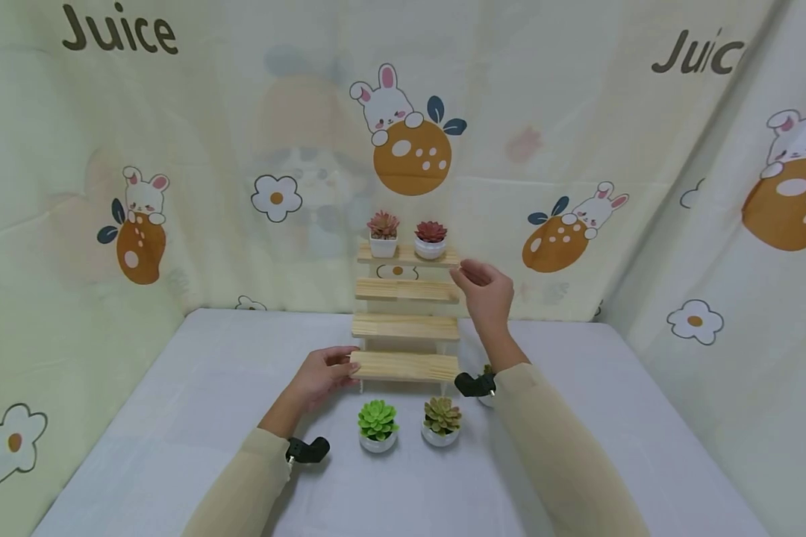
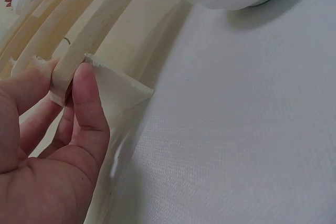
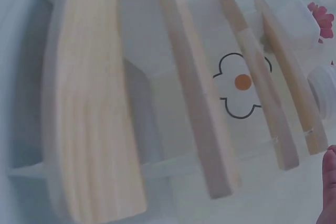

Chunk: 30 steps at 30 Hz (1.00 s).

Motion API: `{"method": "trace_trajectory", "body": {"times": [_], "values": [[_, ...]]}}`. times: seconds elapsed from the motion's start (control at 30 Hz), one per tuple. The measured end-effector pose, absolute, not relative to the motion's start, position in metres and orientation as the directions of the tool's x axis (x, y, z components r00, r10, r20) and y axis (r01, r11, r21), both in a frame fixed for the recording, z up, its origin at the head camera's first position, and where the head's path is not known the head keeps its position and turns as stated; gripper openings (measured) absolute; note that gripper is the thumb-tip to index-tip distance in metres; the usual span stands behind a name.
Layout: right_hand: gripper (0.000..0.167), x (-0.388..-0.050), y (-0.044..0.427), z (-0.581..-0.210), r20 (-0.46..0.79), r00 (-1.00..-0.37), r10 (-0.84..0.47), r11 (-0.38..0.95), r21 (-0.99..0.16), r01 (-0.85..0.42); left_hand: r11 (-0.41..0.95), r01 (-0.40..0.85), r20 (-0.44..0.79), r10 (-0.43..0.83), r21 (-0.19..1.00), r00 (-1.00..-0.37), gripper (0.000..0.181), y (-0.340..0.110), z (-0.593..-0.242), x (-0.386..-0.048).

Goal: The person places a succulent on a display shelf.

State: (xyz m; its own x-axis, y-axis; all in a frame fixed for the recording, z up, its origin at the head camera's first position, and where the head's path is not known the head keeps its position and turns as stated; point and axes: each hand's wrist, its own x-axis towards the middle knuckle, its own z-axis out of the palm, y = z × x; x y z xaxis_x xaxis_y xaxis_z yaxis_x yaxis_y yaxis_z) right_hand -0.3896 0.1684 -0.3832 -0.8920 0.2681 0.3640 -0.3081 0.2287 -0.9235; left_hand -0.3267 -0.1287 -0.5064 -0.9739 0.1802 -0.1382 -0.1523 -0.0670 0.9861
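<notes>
The stand [image 1: 406,327], four pale wooden boards in rising steps, is upright mid-frame. The left hand [image 1: 319,377] pinches the left end of its lowest board [image 1: 404,365]; the right hand [image 1: 489,293], fingers bent, is just beside the right end of the top board [image 1: 407,256], touching or not being hard to tell. Up there sit a pink plant [image 1: 383,234], square-potted, and a dark red plant [image 1: 431,236], round-potted. At lower centre, a bright green plant [image 1: 377,425] and an olive plant [image 1: 441,420] stand white-potted; a fifth plant [image 1: 486,370], right of them, is mostly hidden.
</notes>
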Motion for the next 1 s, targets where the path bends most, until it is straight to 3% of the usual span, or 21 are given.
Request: {"method": "trace_trajectory", "body": {"times": [0.4, 0.73, 1.0], "values": [[0.045, -0.359, 0.197, -0.415, 0.267, -0.928, 0.261, 0.177, -0.958, -0.226, -0.073, -0.162, -0.147, 0.179, 0.984, -0.973, 0.045, -0.127, -0.505, -0.323], [0.035, -0.328, 0.215, -0.43, 0.264, -0.937, 0.229, 0.271, -0.942, -0.2, -0.093, -0.166, -0.146, 0.196, 0.982, -0.97, 0.047, -0.127, -0.506, -0.324], [0.04, -0.306, 0.227, -0.439, 0.259, -0.937, 0.234, 0.311, -0.933, -0.181, -0.103, -0.161, -0.14, 0.191, 0.982, -0.972, 0.045, -0.128, -0.506, -0.326]]}}
